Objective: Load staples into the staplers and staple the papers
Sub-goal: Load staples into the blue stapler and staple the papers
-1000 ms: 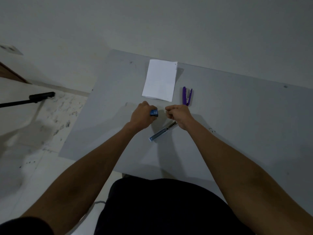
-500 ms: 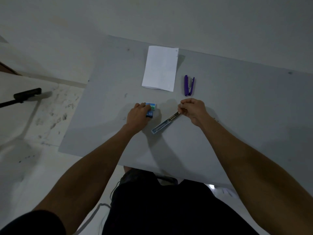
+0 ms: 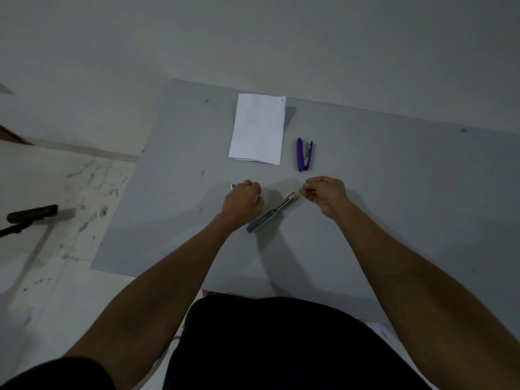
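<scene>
My right hand (image 3: 326, 192) is pinching what looks like a staple strip (image 3: 304, 186) just beyond the open blue stapler (image 3: 270, 213) for loading; my left hand (image 3: 242, 199) is gripping the staple box (image 3: 234, 186), steadying it.

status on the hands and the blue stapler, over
Left hand grips staple box; right hand pinches small staple strip. Blue stapler lies open on table, between the hands. Nothing in the way.
</scene>
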The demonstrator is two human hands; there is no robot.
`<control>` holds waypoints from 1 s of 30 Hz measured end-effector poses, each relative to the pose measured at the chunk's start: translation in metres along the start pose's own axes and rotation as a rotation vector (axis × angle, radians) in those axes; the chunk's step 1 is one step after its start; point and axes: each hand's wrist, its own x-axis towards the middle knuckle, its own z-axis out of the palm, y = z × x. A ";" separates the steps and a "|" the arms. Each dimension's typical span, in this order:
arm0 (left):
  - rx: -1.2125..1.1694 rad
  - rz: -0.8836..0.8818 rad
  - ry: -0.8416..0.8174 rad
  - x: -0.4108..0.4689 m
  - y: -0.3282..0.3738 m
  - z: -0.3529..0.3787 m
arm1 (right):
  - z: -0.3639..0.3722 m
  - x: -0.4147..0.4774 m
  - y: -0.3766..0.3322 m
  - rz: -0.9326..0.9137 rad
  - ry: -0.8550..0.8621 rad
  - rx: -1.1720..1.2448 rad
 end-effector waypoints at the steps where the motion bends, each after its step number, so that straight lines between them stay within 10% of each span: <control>1: -0.010 -0.008 -0.074 0.003 0.006 0.002 | -0.001 0.001 0.001 -0.007 -0.002 0.002; 6: 0.135 0.047 -0.341 0.012 0.033 0.019 | -0.014 0.007 -0.001 -0.036 0.009 0.057; 24: -0.627 -0.238 -0.358 0.041 0.060 -0.013 | -0.003 0.019 -0.013 -0.035 -0.139 -0.034; 30: -0.631 -0.065 -0.311 0.045 0.066 -0.031 | 0.003 0.011 -0.025 -0.014 -0.300 -0.038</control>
